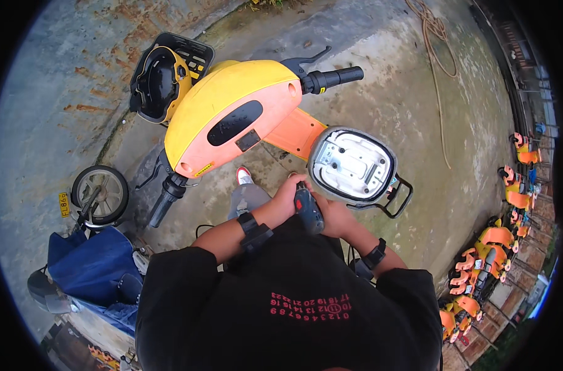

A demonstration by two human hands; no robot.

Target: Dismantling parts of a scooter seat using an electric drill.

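Close in front of my body, both hands meet around a dark cordless drill (310, 213) with a red part on its upper side. My left hand (286, 196) is closed about its front end. My right hand (334, 217) wraps the side of its body, with most of the fingers hidden. Just beyond stands an electric scooter with a yellow and orange front cover (232, 102). Its seat (352, 164) has a pale metal-looking base with bolts and a dark rim, right by my right hand.
A front basket (198, 55) holds a yellow helmet (178, 86). Handlebar grips (343, 75) stick out on both sides. At left lie a loose-looking wheel (100, 195) and a blue cover (96, 263). A rope (439, 62) trails across the ground; orange scooters (496, 238) line the right.
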